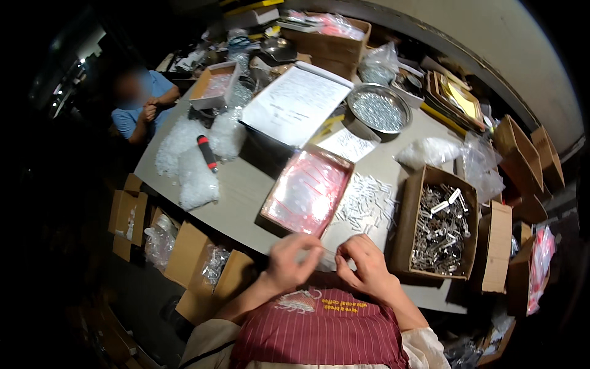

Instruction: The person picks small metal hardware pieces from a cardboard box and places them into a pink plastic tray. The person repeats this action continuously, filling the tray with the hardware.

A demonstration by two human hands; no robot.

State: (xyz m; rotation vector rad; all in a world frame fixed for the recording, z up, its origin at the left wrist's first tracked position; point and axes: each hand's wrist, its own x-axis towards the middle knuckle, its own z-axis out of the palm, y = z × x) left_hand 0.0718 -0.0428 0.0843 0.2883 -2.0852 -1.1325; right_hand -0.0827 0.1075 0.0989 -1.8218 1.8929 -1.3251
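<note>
At the table's near edge, my left hand (291,263) is closed, thumb against curled fingers. My right hand (367,265) is closed in a pinch a short way to its right. A faint clear film seems to span the gap between them, too indistinct to name. Just beyond my left hand lies an open cardboard box (268,214) of flat clear plastic bags (309,187) with red lines. Small pale metal pieces (364,206) are spread on the table beyond my right hand. To their right stands a carton (402,246) full of metal clips (441,230).
A metal bowl (380,111) of small shiny parts and a written sheet (298,101) lie farther back. Bags of clear pieces (198,178) and a red-and-black handled tool (207,154) are at left. Opened cartons (203,270) stand below. Another person (144,101) sits at far left.
</note>
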